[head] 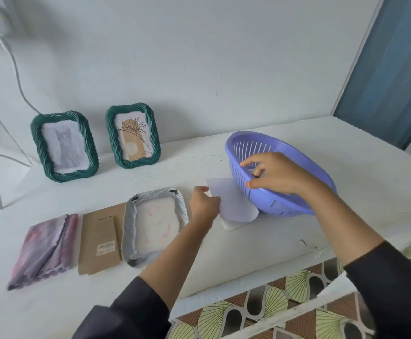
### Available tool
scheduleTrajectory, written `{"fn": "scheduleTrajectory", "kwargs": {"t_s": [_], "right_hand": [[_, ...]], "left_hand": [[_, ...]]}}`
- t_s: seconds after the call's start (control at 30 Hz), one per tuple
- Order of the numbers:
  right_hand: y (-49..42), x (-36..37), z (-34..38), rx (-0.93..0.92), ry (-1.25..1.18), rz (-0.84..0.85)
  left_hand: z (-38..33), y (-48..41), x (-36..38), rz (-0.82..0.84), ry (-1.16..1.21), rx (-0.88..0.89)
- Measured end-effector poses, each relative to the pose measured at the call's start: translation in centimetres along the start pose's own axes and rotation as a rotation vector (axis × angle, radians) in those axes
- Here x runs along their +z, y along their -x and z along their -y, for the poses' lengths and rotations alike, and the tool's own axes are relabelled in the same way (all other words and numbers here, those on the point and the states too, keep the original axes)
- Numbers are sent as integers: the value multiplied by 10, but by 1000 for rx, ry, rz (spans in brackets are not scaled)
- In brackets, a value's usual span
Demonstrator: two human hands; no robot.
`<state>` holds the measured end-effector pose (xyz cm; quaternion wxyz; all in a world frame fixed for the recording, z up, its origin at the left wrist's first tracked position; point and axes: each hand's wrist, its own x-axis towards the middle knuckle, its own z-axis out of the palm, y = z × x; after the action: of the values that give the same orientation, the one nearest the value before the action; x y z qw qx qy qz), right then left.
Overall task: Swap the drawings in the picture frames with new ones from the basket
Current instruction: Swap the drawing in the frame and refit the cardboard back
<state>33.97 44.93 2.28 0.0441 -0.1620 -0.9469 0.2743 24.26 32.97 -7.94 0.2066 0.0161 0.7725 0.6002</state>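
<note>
Dark sleeves frame the near edge. My left hand [203,204] pinches a blank-side sheet [233,203] by its left edge, its long axis running far to near, just right of the open frame [154,225] lying face down. My right hand [276,174] grips the tilted basket [285,204] rim. Left is nearer the frame, so it should carry the sheet leftward.

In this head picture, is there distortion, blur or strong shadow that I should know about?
Head view: wide-angle bending curves the table edge and the wall corner; light is soft and even, shadows faint under the purple basket; the standing green frames look slightly soft, and the right hand a little blurred.
</note>
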Motion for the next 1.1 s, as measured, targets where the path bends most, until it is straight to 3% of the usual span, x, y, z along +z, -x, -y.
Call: {"fn": "scheduleTrajectory", "kwargs": {"t_s": [0.4, 0.57, 0.67, 0.77, 0.83, 0.93, 1.1], "right_hand": [[-4, 14, -2, -82, 53, 64], [-6, 20, -4, -111, 15, 149], [-17, 3, -17, 8, -77, 100], [-36, -13, -45, 196, 222, 41], [-42, -11, -57, 354, 412, 159], [-48, 7, -69, 480, 419, 339], [-48, 18, -72, 544, 455, 360]], "left_hand": [[7, 4, 14, -44, -211, 118], [6, 8, 17, -21, -411, 160], [0, 12, 15, -89, -517, 250], [-15, 14, 12, -119, -323, 335], [-28, 14, 13, -72, -173, 376], [-39, 15, 15, 34, -153, 423], [-36, 11, 16, 89, -276, 405]]}}
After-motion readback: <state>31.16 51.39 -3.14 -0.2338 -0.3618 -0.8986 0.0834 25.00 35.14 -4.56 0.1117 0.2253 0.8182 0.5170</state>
